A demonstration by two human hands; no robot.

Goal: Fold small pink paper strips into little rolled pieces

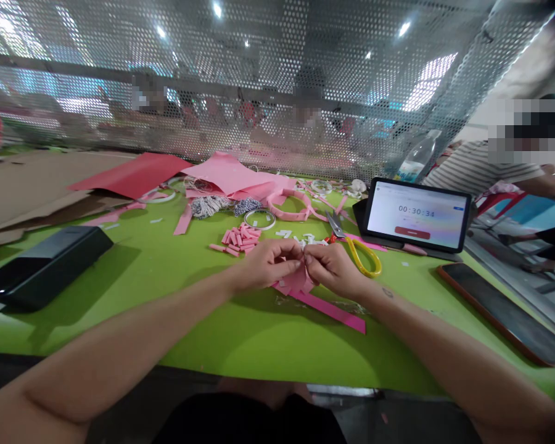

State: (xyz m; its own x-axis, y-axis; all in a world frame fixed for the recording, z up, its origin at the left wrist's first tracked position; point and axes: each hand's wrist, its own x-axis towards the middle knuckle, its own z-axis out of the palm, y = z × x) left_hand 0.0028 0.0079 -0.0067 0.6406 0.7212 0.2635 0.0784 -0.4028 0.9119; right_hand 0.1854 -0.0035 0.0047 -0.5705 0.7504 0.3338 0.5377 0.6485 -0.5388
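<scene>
My left hand (272, 262) and my right hand (330, 268) meet above the green table, fingertips pinched close together. What lies between the fingertips is too small to make out. Just below them are pieces of pink paper (298, 280) and a bright pink paper strip (330, 311) slanting to the lower right. Left of my left hand is a pile of small pink paper rolls (240, 239). Scissors with yellow handles (365, 259) lie beyond my right hand, blades pointing away. White paper bits (308, 238) are scattered behind my hands.
Behind are a pink paper ring (291, 209), a tape roll (259, 219), string bundles (209, 206), and pink (231, 176) and red sheets (134, 172). A tablet (416, 213) and phone (504, 311) are right; a black device (46, 265) and cardboard (32, 185) left. Another person sits far right.
</scene>
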